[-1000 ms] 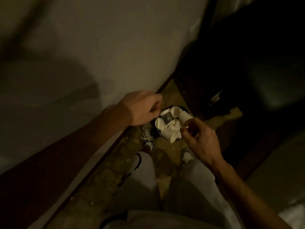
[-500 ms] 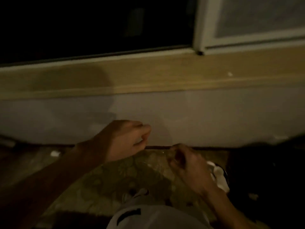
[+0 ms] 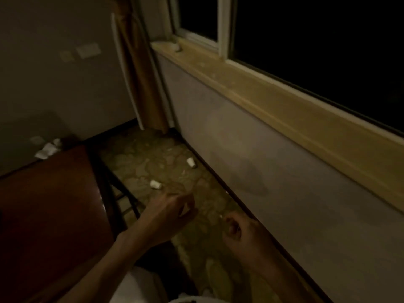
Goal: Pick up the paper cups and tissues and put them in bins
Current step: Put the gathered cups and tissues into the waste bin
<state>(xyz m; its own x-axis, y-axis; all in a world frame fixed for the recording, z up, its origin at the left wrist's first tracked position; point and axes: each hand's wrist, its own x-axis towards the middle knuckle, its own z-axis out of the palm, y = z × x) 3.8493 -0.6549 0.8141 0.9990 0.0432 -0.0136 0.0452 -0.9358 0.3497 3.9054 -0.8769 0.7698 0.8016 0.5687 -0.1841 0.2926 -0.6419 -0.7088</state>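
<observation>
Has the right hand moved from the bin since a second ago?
Yes, leftward along the skirting board: the right hand was over the bin, now over carpet, bin unseen.
</observation>
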